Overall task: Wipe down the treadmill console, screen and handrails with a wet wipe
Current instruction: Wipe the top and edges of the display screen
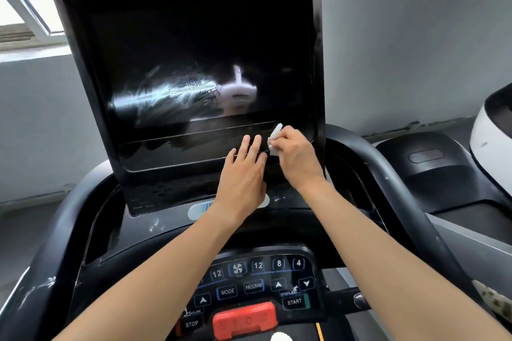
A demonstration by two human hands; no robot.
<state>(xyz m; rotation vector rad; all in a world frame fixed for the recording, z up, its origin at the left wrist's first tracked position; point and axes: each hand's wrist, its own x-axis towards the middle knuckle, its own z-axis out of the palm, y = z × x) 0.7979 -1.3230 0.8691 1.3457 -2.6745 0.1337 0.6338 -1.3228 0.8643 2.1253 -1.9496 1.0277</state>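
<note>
Hands wiping the lower edge of a treadmill screen.
The right hand is pinching a folded white wipe and holding it against the screen's lower right band, with wet streaks showing higher up. The left hand is lying flat just beside it, fingers straight, gripping nothing. The console is sitting beneath the forearms, and a handrail is curving along the right.

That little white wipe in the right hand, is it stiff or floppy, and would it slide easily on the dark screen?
Probably floppy: the wet wipe is bunched and folded in the right hand, keeping no flat shape. Likely very light, since a small pinch holds it. It seems to glide but leave moisture: streaks show on the screen.
</note>
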